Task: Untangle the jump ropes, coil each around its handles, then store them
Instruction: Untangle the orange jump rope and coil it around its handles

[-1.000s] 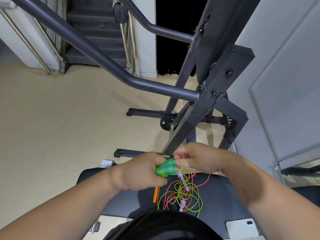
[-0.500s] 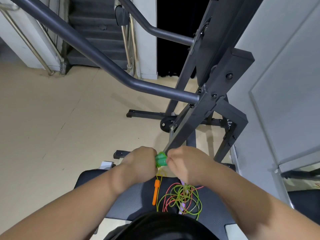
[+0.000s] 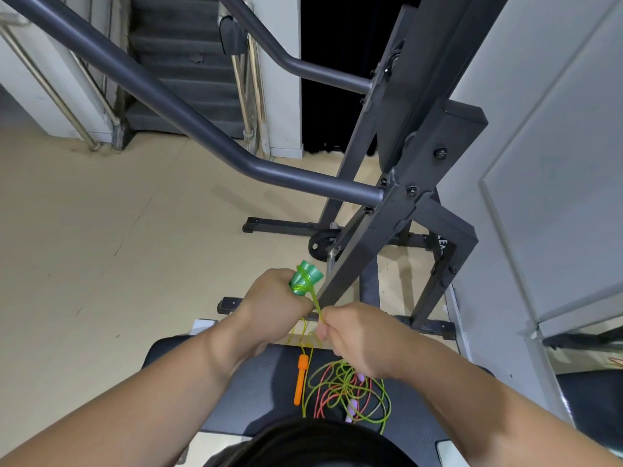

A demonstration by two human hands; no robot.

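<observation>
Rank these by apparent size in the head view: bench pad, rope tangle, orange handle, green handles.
1. bench pad
2. rope tangle
3. orange handle and green handles: not ranked, since one is long and thin and the other is stubby and held nearer the camera.

The left forearm (image 3: 151,392) and right forearm (image 3: 472,392) were bare as far down as could be seen. The left grip (image 3: 273,308) and right grip (image 3: 354,335) were bare too. Black cloth (image 3: 303,446), smooth and rounded, showed at bottom centre; which garment it was could not be told.
</observation>
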